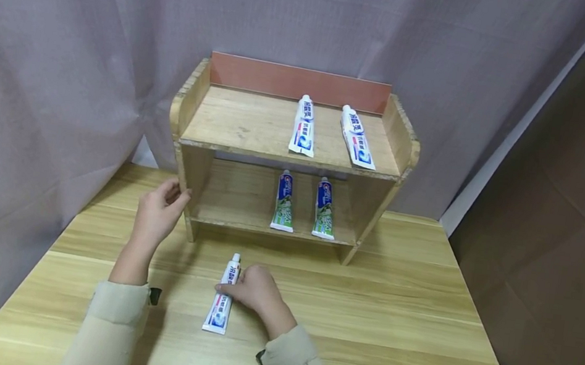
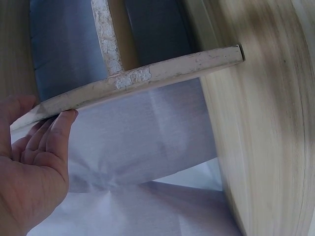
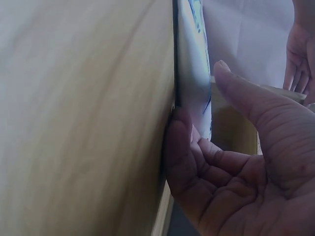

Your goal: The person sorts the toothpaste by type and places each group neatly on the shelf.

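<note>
A white toothpaste tube [image 1: 218, 309] with blue print is on the table in front of the wooden shelf [image 1: 290, 160], cap end toward it. My right hand [image 1: 257, 293] holds the tube from its right side, thumb across the top. In the right wrist view, curled fingers [image 3: 179, 147] touch the tube's edge [image 3: 194, 64] close to the tabletop, and the thumb stands slightly off it. At the shelf's left side panel [image 2: 162, 71], my left hand [image 2: 42, 169] grips the edge, thumb on one face and fingers on the other.
Two white toothpaste tubes [image 1: 305, 125] lie on the upper shelf, toward the right. On the lower shelf are two blue-and-green toothpaste tubes [image 1: 284, 200]. Grey curtain [image 1: 91, 54] hangs behind and left of the wooden table [image 1: 407, 323]; a brown panel [image 1: 565, 202] stands at right.
</note>
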The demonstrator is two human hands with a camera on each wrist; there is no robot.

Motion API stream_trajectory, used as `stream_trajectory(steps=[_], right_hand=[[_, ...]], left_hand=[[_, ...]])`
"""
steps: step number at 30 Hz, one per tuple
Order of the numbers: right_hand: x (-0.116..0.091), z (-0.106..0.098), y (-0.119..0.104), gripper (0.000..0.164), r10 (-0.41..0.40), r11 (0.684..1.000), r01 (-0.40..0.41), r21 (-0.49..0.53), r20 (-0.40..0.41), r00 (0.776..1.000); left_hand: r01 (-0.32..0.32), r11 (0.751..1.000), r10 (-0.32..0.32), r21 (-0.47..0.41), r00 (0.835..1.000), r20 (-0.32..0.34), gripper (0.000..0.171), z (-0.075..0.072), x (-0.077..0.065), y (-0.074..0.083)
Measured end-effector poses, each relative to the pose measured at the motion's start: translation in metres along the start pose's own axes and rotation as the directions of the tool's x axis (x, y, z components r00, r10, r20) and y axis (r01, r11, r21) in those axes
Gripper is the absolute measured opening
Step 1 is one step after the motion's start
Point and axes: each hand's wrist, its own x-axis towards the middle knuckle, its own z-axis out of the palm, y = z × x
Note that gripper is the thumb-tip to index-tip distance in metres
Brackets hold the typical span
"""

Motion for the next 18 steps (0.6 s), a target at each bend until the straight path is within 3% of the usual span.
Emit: stream_trajectory(steps=[10,18], right_hand=[[-0.0005,-0.0006,-0.0078,0.055,-0.016,0.994,0.017,-0.109,0.016,1.0],[-0.0067,-0.0003,-0.0041,0.041,-0.013,0.999,0.017,-0.045,0.102,0.995]], left_hand=[[0.004,1.0,-0.004,0.012,1.0,0.002,0.034,-0.0015,0.0027,0.002],[0.005,1.0,-0.006,0.01,1.0,0.025,0.036,-0.0028,0.0005,-0.0008]])
